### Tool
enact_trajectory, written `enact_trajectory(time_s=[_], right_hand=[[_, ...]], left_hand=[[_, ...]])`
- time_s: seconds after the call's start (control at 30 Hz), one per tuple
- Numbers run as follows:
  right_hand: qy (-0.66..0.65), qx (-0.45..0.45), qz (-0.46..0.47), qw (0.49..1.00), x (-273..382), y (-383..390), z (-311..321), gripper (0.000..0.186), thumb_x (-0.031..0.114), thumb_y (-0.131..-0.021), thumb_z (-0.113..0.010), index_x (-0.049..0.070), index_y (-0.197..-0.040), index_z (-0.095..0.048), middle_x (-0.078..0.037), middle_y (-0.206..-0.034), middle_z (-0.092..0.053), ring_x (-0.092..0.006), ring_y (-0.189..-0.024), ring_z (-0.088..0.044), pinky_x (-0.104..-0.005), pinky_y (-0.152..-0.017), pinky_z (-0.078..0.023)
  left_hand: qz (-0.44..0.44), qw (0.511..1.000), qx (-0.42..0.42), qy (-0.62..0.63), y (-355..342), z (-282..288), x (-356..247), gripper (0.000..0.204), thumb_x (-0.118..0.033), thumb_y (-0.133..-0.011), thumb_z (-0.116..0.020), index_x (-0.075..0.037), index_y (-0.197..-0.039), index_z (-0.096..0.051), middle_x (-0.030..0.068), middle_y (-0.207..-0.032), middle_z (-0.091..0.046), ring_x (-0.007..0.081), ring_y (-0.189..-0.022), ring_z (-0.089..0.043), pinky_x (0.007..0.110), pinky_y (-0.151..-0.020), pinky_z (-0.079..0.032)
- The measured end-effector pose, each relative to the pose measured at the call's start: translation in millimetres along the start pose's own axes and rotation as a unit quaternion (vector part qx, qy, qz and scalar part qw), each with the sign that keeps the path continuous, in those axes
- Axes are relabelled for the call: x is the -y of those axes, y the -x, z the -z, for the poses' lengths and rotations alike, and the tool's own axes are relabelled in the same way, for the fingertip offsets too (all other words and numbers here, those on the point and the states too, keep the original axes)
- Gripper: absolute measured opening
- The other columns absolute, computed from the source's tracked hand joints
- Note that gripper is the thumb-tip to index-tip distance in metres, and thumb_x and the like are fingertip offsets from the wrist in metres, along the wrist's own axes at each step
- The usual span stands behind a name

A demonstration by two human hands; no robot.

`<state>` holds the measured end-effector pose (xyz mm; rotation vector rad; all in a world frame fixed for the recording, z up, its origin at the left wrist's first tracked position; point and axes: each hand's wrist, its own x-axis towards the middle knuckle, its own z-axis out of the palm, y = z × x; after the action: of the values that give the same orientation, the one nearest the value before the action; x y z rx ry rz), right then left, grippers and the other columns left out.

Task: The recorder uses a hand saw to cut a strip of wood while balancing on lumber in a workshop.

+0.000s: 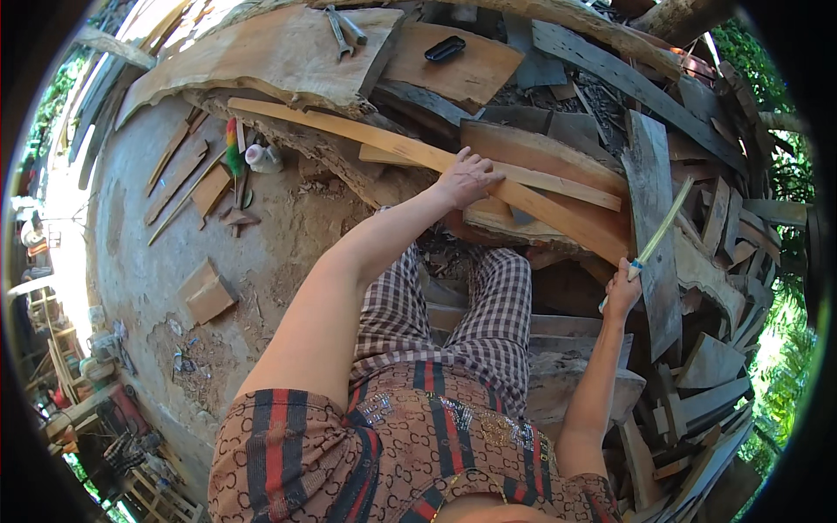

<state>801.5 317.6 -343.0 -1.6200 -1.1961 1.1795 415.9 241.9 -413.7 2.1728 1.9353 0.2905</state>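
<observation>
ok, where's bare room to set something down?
Grey concrete floor, left of the thin brown wooden strips and squarish brown block; broad tan wooden slab, left of the silver metal wrenches. Crowded: right of the right hand, piled weathered grey-brown wood scraps.

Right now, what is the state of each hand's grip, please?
Left grip: on the long board; closure cannot be told.
Right grip: closed, holding a narrow tool.

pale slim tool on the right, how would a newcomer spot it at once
From the checked trousers, look right to the person's right grip. The pale slim tool slants up from it, crossing a broad grey board in view. Unlike the wider, duller boards around it, it is narrow and yellowish.
</observation>
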Motion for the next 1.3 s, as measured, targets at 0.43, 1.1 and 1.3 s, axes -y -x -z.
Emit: enact_trajectory(time_s=[0.43, 1.1, 1.3], right_hand=[[-0.09, 0.087, 0.007, 0.992, 49, -176, -136, 0.026, 0.025, -0.088, -0.067, 0.013, -0.075, -0.048, 0.006, -0.056, -0.04, -0.0044, -0.041, -0.035, -0.0224, -0.038, -0.029], [0.145, 0.153, 0.228, 0.951, 39, -149, -357, 0.033, 0.035, -0.082, -0.065, 0.003, -0.077, -0.064, -0.02, -0.073, -0.064, -0.0387, -0.074, -0.062, -0.0443, -0.067, -0.048], [0.161, 0.164, 0.188, 0.955, 31, -162, -362, 0.035, 0.036, -0.083, -0.065, 0.001, -0.078, -0.065, -0.022, -0.076, -0.064, -0.0398, -0.076, -0.062, -0.0446, -0.068, -0.048]], left_hand=[[0.115, 0.967, -0.224, -0.029, -105, 10, 97, 0.052, -0.015, -0.072, -0.067, -0.024, -0.122, -0.056, 0.0028, -0.117, -0.053, 0.0243, -0.113, -0.046, 0.04, -0.093, -0.037], [0.184, 0.93, -0.312, 0.065, -171, -13, 119, 0.039, -0.023, -0.086, -0.051, -0.018, -0.124, -0.055, 0.012, -0.125, -0.05, 0.0292, -0.124, -0.041, 0.045, -0.107, -0.025], [0.242, 0.926, -0.286, 0.051, -192, -32, 132, 0.046, -0.033, -0.092, -0.039, -0.022, -0.135, -0.048, 0.0119, -0.144, -0.039, 0.0315, -0.138, -0.027, 0.049, -0.113, -0.014]])
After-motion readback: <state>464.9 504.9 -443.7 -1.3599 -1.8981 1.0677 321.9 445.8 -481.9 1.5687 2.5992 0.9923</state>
